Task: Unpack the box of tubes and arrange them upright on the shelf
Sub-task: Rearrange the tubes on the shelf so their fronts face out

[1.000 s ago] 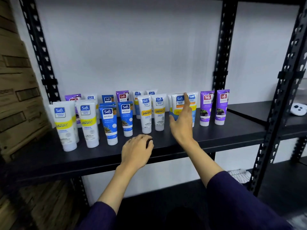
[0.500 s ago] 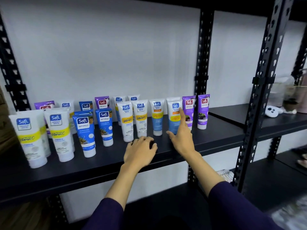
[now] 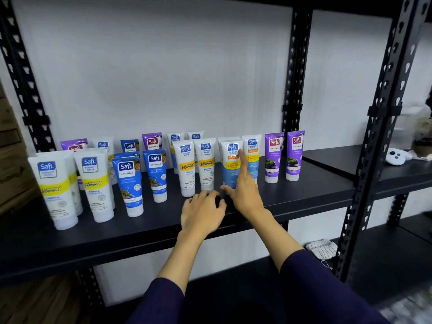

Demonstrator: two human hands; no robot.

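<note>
Several Safi tubes stand upright, caps down, in two rows on the black shelf (image 3: 304,195). White Vitamin C tubes (image 3: 55,190) are at the left, blue Naturals tubes (image 3: 129,183) beside them, and two purple tubes (image 3: 274,157) at the right end. My right hand (image 3: 245,192) points its index finger up against the front of a light-blue tube (image 3: 230,170), thumb spread to the left. My left hand (image 3: 202,213) rests palm down on the shelf in front of the white tubes (image 3: 187,169) and holds nothing. No box is in view.
Black perforated uprights (image 3: 383,127) frame the shelf. The adjoining shelf to the right holds a small white object (image 3: 396,156). Cardboard boxes (image 3: 11,160) are stacked at the far left. A striped cloth (image 3: 322,250) lies on a lower shelf.
The view has shifted right and closer. My right index finger stays on the light-blue tube. My left hand has spread its fingers slightly on the shelf.
</note>
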